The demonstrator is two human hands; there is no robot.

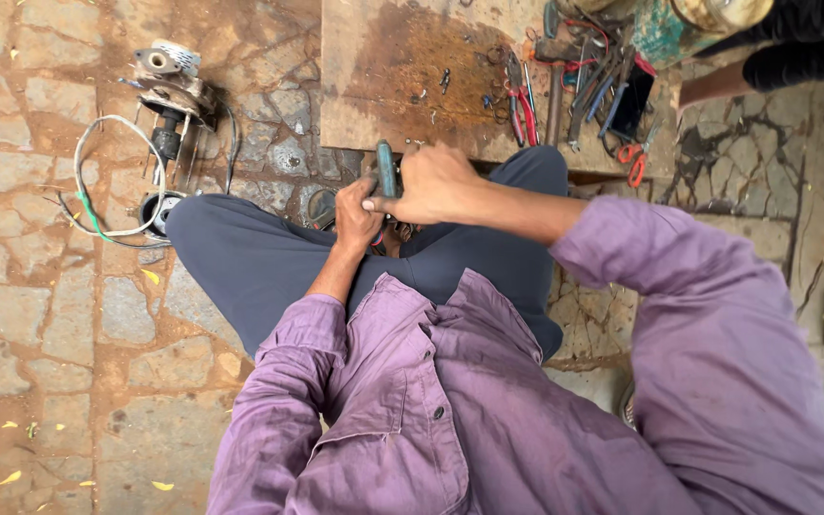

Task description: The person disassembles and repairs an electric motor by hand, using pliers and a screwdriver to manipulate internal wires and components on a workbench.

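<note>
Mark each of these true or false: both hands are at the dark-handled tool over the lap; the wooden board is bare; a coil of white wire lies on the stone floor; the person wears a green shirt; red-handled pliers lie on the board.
1. Both hands are at the dark-handled tool over the lap. True: the right hand grips it and the left hand is closed just below it.
2. The wooden board is bare. False: a heap of hand tools lies on it.
3. A coil of white wire lies on the stone floor. True.
4. The person wears a green shirt. False: the shirt is purple.
5. Red-handled pliers lie on the board. True.
</note>
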